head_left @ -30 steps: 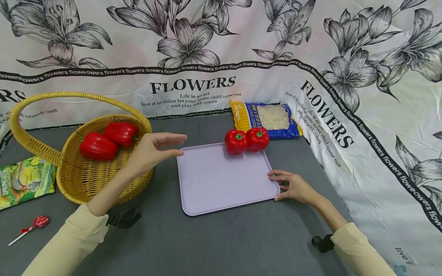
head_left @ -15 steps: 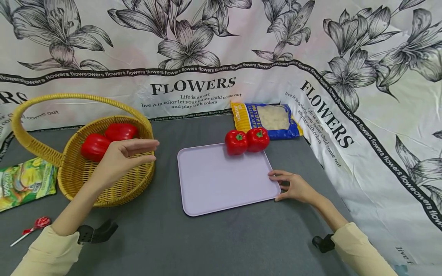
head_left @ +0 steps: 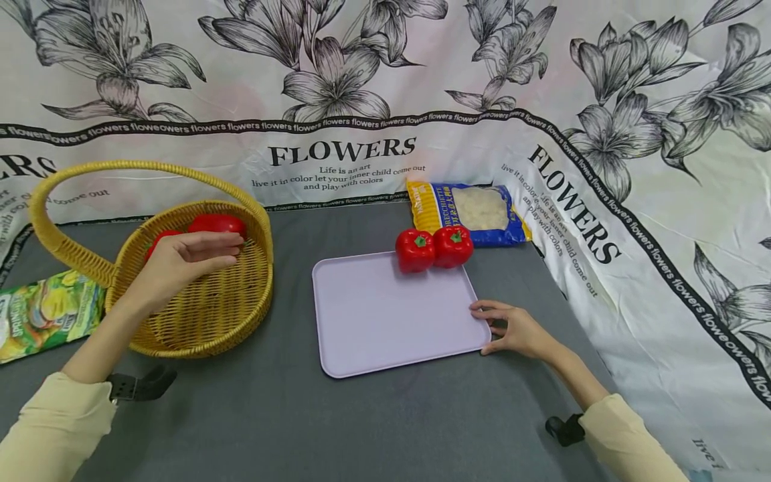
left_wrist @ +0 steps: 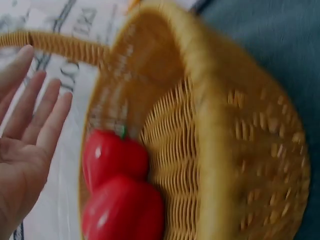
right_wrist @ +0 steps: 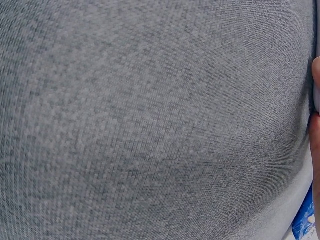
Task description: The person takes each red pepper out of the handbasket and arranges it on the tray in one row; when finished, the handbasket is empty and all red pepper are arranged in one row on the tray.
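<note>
My left hand (head_left: 175, 264) is over the yellow wicker basket (head_left: 265, 294), fingers extended and nothing held. Inside the basket lie two red bell peppers, one (head_left: 218, 223) at the back and the other (head_left: 158, 242) mostly hidden behind the hand. The left wrist view shows both peppers (left_wrist: 122, 207) side by side, with the hand (left_wrist: 25, 145) to their left. At the right edge of a pale lilac tray (head_left: 391, 321), my right hand (head_left: 515, 329) holds the front corner between fingers and thumb. Two more red bell peppers (head_left: 415, 250) stand together at the tray's back right.
A blue and yellow pasta bag (head_left: 476, 209) lies behind the tray. Left of the basket is a green and yellow packet (head_left: 51, 313). The basket's tall handle (head_left: 144, 166) arches up behind the left hand. A flower-printed cloth (head_left: 337, 80) hangs at the back and right.
My left hand has moved left, from beside the tray to over the basket, and covers part of one pepper. The right hand stays at the tray. The lollipop is now hidden by the left arm.
</note>
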`<act>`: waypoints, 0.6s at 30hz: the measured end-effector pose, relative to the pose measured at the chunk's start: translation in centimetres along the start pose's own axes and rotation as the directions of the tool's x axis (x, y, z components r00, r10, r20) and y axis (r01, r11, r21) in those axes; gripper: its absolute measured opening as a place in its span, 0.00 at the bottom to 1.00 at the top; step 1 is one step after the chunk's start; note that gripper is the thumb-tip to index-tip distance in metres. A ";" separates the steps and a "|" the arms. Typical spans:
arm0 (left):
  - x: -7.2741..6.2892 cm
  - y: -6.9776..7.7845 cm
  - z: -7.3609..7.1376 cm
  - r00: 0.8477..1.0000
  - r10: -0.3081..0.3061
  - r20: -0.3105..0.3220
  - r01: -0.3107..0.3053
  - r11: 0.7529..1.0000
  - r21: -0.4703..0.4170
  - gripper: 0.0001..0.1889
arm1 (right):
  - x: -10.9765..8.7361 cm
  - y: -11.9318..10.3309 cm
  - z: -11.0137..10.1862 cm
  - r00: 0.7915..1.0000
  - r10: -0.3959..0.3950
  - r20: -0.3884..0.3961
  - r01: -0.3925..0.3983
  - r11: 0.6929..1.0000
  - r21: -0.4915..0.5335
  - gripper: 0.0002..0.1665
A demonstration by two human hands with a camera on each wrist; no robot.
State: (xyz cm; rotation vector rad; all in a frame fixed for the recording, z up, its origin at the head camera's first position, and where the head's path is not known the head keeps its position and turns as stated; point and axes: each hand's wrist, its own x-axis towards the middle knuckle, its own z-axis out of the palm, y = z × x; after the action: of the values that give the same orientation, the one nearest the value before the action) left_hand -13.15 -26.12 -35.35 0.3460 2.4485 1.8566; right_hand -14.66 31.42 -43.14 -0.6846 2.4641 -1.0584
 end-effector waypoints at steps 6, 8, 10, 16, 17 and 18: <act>0.9 -1.0 -2.2 0.999 -0.044 -0.020 0.046 0.990 0.132 0.20 | -0.1 0.2 0.0 1.000 0.004 0.003 -0.004 1.000 -0.010 0.41; 1.3 -1.2 -2.7 0.998 -0.062 -0.022 0.065 0.982 0.176 0.20 | -0.2 0.2 0.0 1.000 0.004 0.002 -0.004 1.000 -0.015 0.40; 1.7 -1.3 -3.0 0.997 -0.073 -0.026 0.077 0.974 0.215 0.21 | -0.2 0.2 0.0 1.000 0.005 0.000 -0.005 1.000 -0.019 0.40; 2.5 -1.6 -3.3 0.994 -0.087 -0.060 0.101 0.950 0.297 0.22 | -0.2 0.2 0.0 1.000 0.007 0.000 -0.007 1.000 -0.017 0.41; 2.7 -1.6 -3.3 0.994 -0.082 -0.069 0.099 0.942 0.321 0.22 | -0.1 0.2 0.0 1.000 0.007 0.001 -0.007 1.000 -0.014 0.41; 2.8 -1.7 -3.3 0.994 -0.074 -0.077 0.097 0.931 0.352 0.22 | -0.1 0.2 0.0 1.000 0.008 0.002 -0.008 1.000 -0.011 0.41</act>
State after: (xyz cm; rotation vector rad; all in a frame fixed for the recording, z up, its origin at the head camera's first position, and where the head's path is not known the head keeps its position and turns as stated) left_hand -16.70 -29.09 -35.79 0.1918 2.7912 1.4049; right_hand -14.62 31.59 -43.31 -0.6783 2.4704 -1.0418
